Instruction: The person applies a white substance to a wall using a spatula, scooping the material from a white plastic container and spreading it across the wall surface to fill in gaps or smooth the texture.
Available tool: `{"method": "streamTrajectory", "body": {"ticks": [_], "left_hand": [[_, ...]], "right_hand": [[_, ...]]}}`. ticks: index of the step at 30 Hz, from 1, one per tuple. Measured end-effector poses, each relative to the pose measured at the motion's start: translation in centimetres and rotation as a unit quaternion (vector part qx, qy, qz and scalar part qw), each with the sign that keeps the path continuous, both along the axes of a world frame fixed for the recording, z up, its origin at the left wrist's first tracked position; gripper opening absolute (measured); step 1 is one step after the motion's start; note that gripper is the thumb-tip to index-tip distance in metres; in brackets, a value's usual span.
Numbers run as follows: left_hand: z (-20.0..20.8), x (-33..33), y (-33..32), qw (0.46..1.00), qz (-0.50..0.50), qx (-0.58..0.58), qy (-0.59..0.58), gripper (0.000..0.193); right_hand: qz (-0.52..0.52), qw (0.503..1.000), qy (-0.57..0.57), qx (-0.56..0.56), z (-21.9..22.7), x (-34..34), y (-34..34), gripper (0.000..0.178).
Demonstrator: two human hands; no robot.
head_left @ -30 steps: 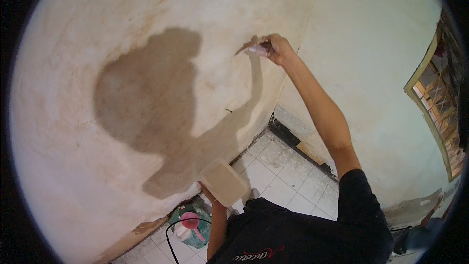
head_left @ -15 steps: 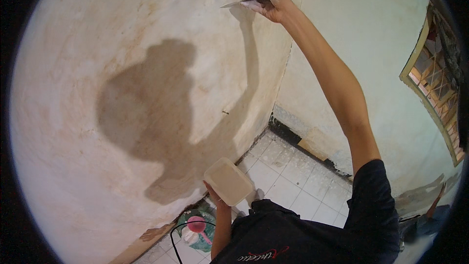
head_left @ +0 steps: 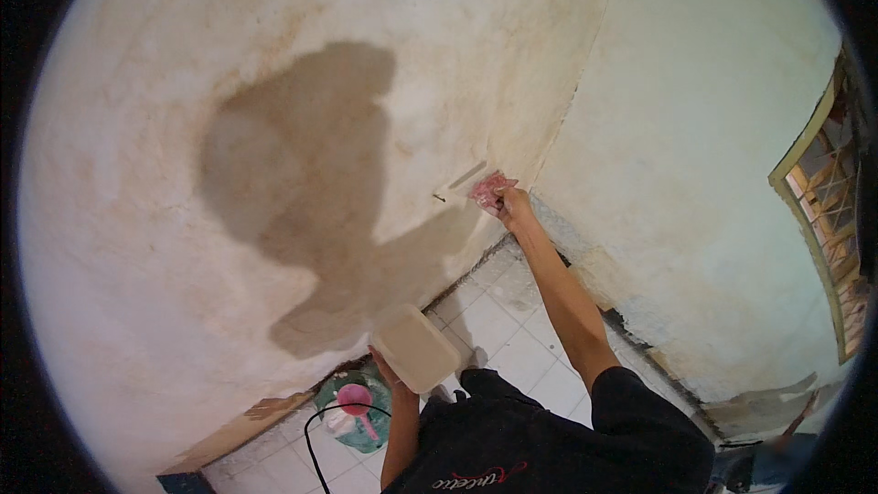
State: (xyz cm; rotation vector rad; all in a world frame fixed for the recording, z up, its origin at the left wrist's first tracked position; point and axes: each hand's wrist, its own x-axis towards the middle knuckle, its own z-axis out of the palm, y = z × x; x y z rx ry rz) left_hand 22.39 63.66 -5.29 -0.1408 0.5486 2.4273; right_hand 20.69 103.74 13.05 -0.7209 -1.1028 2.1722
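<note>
My right hand (head_left: 514, 207) is closed round a flat putty scraper (head_left: 490, 188), pinkish red with whitish smears. Its blade lies at the stained cream wall (head_left: 439, 82), low down near the corner and just right of a small nail (head_left: 440, 198). Down by the foot of the same wall, my left hand (head_left: 393, 375) grips a beige rectangular plastic tub (head_left: 416, 348) by its left side. What the tub contains cannot be made out. My head and arm throw a large shadow on the wall.
On the tiled floor (head_left: 494, 320), left of my left forearm, a pink dipper (head_left: 355, 399) rests on a green bag (head_left: 370, 439) beside a black cable (head_left: 312, 444). A pale green wall (head_left: 686, 128) with a grilled window (head_left: 828, 220) meets the cream wall at right.
My right hand has come down the wall with the scraper, from high up to near the nail. The scraper now shows its reddish flat face. My left hand still holds the tub.
</note>
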Motion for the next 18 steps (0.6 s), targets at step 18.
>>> {"method": "streamTrajectory", "body": {"ticks": [18], "left_hand": [[-0.3, 0.3, 1.5, 0.984, 0.0, -0.141, 0.11, 0.062]], "right_hand": [[0.116, 0.984, 0.051, 0.128, 27.1, -7.1, 0.8, 0.016]]}}
